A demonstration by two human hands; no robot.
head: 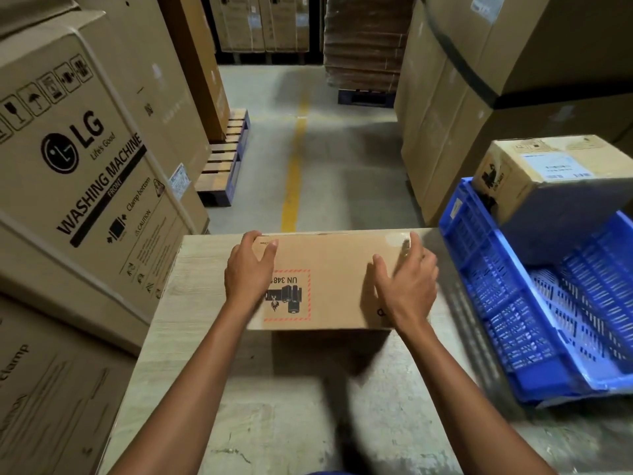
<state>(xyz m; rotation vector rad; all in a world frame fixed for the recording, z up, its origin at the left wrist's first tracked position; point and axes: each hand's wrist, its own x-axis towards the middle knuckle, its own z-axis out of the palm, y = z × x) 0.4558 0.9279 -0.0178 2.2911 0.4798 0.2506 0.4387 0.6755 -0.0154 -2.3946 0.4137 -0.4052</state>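
Observation:
A flat brown cardboard box [335, 279] with a red-hatched UN battery label lies at the far edge of a pale wooden table [191, 337]. My left hand [248, 269] grips its left side, fingers curled over the far left corner and thumb on top. At the box's right side my right hand [404, 279] grips it, fingers reaching over the far right corner near a patch of clear tape. Its near edge casts a shadow on the table; whether it is lifted I cannot tell.
A blue plastic crate [534, 303] sits tilted at the table's right, with a smaller labelled carton [548, 173] resting on its far rim. Large washing machine cartons [85, 159] stand close on the left. Stacked cartons [479, 97] line the right. An aisle with a yellow floor line [293, 173] runs ahead.

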